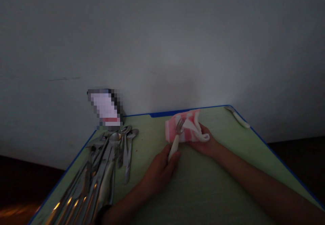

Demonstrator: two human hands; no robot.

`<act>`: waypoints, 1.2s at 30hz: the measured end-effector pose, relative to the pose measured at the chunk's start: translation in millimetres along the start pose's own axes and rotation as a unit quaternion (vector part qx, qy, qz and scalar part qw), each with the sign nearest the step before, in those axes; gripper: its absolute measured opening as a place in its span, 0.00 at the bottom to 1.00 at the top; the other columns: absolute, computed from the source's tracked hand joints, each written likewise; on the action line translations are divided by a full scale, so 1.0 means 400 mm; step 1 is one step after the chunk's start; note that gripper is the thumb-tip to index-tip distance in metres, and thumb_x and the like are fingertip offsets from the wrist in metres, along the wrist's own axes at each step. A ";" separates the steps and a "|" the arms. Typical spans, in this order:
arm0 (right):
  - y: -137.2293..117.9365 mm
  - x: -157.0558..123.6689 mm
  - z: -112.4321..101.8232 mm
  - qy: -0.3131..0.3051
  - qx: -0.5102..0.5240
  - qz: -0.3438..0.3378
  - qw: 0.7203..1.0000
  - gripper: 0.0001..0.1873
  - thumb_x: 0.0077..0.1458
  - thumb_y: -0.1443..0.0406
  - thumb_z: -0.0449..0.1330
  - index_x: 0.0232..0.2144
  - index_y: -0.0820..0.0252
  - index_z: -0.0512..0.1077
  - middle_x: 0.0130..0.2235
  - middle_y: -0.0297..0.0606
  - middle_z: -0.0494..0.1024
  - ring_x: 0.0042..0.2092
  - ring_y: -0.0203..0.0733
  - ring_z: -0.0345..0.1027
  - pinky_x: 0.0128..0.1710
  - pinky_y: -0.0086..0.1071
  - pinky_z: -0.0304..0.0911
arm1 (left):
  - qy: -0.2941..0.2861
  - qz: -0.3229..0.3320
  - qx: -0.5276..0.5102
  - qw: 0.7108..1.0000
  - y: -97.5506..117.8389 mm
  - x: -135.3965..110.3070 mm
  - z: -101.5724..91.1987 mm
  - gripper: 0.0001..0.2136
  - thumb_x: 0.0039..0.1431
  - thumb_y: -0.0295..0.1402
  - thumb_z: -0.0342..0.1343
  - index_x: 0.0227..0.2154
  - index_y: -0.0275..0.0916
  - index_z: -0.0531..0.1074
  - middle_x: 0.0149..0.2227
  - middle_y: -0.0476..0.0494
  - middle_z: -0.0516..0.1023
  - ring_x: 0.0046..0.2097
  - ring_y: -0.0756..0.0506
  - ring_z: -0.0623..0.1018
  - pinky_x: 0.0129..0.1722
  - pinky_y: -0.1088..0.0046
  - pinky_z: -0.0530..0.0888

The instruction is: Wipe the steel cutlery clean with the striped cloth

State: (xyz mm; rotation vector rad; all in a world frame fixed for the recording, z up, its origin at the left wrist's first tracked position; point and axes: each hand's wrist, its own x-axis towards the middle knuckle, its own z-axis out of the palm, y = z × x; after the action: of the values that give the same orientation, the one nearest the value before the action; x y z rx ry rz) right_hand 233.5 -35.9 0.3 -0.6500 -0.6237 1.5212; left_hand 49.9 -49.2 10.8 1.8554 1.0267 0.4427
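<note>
My left hand (162,165) is closed around the pale handle of a fork (175,143), its metal tines pointing away from me. Behind the tines lies a pink and white striped cloth (171,128), spread over my right hand (205,142). The fork's head is in front of the cloth; whether they touch I cannot tell. My right hand holds the cloth from below and from the right, with most of its fingers hidden beneath the fabric.
A heap of spoons, forks and knives (101,171) covers the table's left side. Behind it a blurred-out device with a bright screen (105,108) leans near the wall (162,49). One pale-handled utensil (240,118) lies at the far right corner of the green, blue-edged table (203,191).
</note>
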 end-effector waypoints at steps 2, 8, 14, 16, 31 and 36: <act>0.005 0.003 0.007 0.004 -0.010 0.012 1.000 0.11 0.41 0.64 0.63 0.32 0.56 0.73 0.31 0.32 0.76 0.32 0.36 0.68 0.36 0.30 0.64 | 0.000 0.017 0.017 1.000 0.002 -0.001 0.001 0.15 0.62 0.42 0.42 0.44 0.37 0.63 0.30 0.48 0.71 0.30 0.48 0.71 0.30 0.74 0.66; 0.051 0.034 -0.007 0.025 -0.026 0.022 0.999 0.17 0.49 0.54 0.57 0.35 0.61 0.72 0.31 0.37 0.77 0.34 0.40 0.70 0.34 0.32 0.63 | -0.018 0.031 0.062 0.997 0.001 -0.007 0.004 0.16 0.63 0.41 0.42 0.48 0.38 0.62 0.36 0.44 0.74 0.35 0.45 0.74 0.36 0.71 0.67; 0.055 0.022 -0.012 0.022 -0.119 -0.005 0.993 0.19 0.50 0.53 0.57 0.39 0.60 0.70 0.35 0.39 0.76 0.33 0.39 0.69 0.33 0.31 0.62 | -0.029 0.045 0.095 0.994 -0.001 -0.011 0.004 0.16 0.62 0.41 0.42 0.48 0.37 0.61 0.37 0.42 0.74 0.36 0.44 0.74 0.37 0.69 0.68; 0.048 0.016 -0.010 0.001 -0.168 -0.011 0.986 0.19 0.48 0.54 0.59 0.38 0.61 0.70 0.35 0.38 0.76 0.33 0.38 0.68 0.34 0.31 0.62 | -0.028 0.047 0.088 0.995 -0.001 -0.011 0.004 0.16 0.63 0.40 0.41 0.48 0.38 0.61 0.37 0.43 0.74 0.36 0.44 0.74 0.37 0.70 0.68; 0.057 0.011 -0.017 0.047 -0.267 -0.032 0.962 0.22 0.50 0.49 0.53 0.26 0.62 0.70 0.23 0.33 0.69 0.25 0.33 0.59 0.25 0.27 0.53 | -0.060 0.051 0.072 0.994 0.005 -0.014 -0.003 0.17 0.62 0.41 0.42 0.49 0.36 0.61 0.34 0.45 0.74 0.33 0.46 0.72 0.33 0.73 0.66; 0.065 0.016 -0.030 0.090 -0.279 -0.029 0.956 0.24 0.50 0.46 0.51 0.26 0.61 0.70 0.23 0.34 0.68 0.25 0.35 0.59 0.25 0.28 0.54 | -0.099 0.048 0.032 0.993 -0.003 -0.016 -0.007 0.15 0.63 0.41 0.39 0.35 0.36 0.66 0.24 0.51 0.68 0.26 0.51 0.67 0.27 0.77 0.63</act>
State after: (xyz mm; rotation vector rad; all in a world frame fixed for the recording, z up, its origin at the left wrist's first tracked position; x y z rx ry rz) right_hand 224.1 -30.6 -26.9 -1.1735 -0.9323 1.2101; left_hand 43.8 -52.4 11.8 1.9678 0.8294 0.2772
